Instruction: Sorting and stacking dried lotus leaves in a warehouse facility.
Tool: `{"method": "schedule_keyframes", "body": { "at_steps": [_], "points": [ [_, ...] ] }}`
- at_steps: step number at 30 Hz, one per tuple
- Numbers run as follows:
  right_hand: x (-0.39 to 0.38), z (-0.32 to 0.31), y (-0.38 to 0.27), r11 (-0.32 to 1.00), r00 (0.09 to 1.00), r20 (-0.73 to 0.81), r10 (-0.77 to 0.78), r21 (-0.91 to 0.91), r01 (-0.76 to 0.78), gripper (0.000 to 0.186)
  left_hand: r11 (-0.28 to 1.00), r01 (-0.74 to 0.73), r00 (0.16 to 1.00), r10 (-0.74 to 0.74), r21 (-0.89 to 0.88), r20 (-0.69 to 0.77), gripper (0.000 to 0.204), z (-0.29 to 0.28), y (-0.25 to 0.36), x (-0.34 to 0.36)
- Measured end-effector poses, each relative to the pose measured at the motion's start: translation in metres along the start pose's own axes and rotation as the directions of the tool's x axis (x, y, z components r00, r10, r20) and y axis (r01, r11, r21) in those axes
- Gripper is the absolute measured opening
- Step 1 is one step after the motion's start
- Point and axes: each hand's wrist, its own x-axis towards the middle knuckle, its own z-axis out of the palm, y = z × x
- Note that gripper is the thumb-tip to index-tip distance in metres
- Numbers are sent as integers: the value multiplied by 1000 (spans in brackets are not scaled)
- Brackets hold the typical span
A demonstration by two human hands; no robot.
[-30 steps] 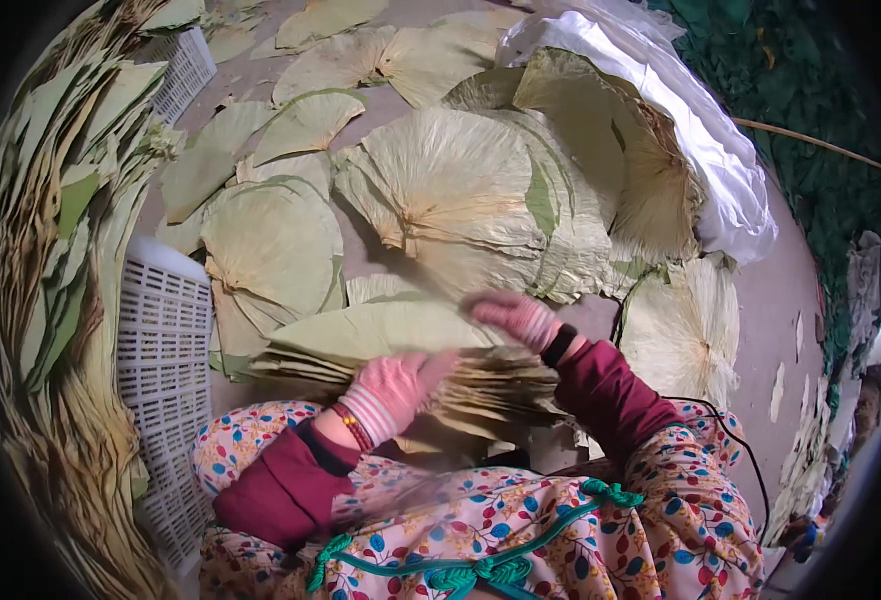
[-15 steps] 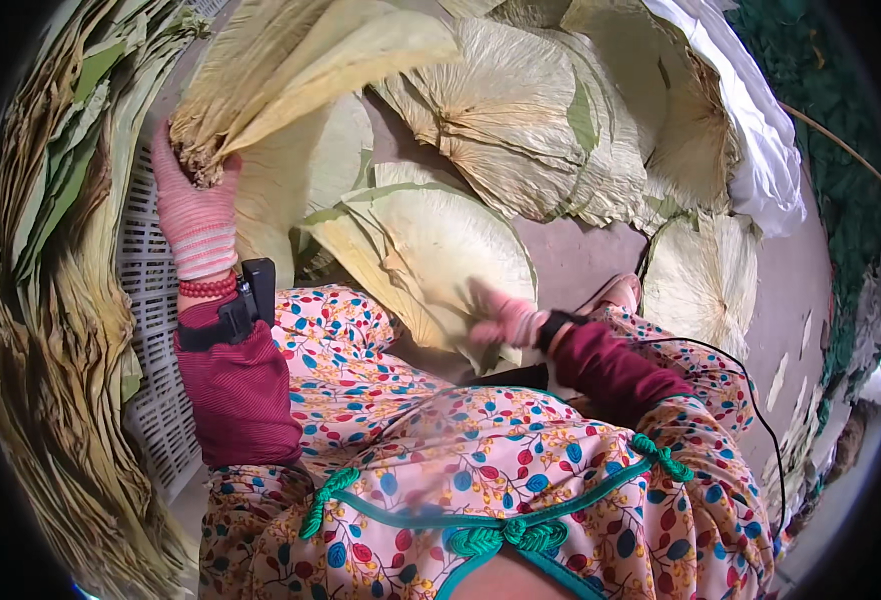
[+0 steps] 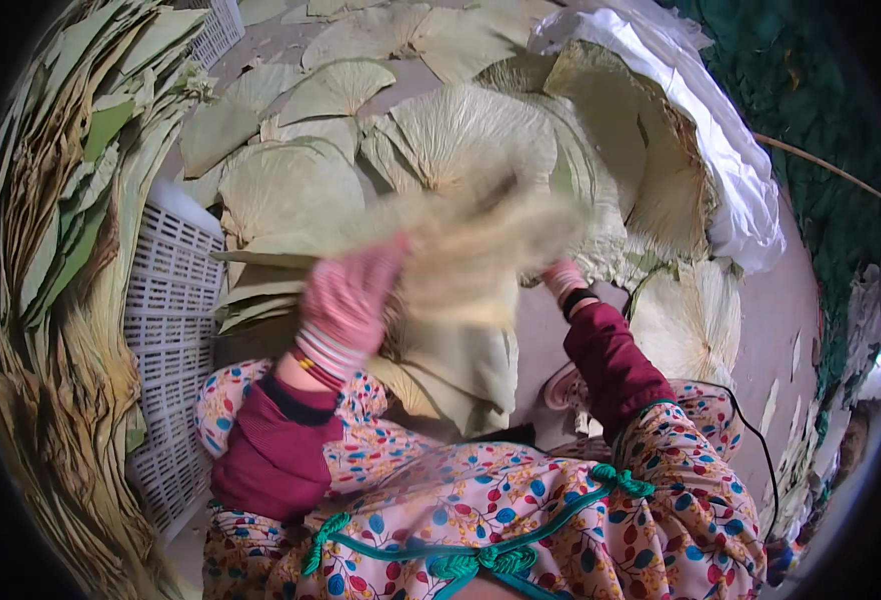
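My left hand (image 3: 349, 305), in a pink and white striped glove, is closed on a bundle of dried lotus leaves (image 3: 461, 270). Motion smears the bundle, so its layers and edges are unclear. At the bundle's right side is my right hand (image 3: 563, 276), gloved in pink; its fingers are hidden behind or blurred into the leaves. Beneath the bundle, more pale leaf (image 3: 466, 375) shows in front of my knees. Close to my left wrist lies a low stack of folded leaves (image 3: 258, 295).
A tall stack of dried leaves (image 3: 61, 330) stands at far left beside a white plastic crate (image 3: 173, 290). Fan-shaped leaves (image 3: 481, 130) cover much of the floor ahead. White sheeting (image 3: 736, 190) and dark green cloth (image 3: 811, 110) lie on the right. A black cable (image 3: 761, 430) runs near my right knee.
My left hand has come down and right with the bundle from the upper left. My right hand has risen from the leaf near my lap to the bundle's right side.
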Motion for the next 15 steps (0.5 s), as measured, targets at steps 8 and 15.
{"method": "schedule_keyframes", "body": {
  "at_steps": [8, 15],
  "points": [
    [53, -10, -118, 767, 778, -164, -607, -379, 518, 64, 933, -306, 802, 359, -187, 478, 41, 51, 47, -10],
    [99, 39, -164, 506, 820, 83, -566, -751, 425, 74, 938, -304, 770, 345, -167, 537, 46, 54, 39, 14]
  ]
}}
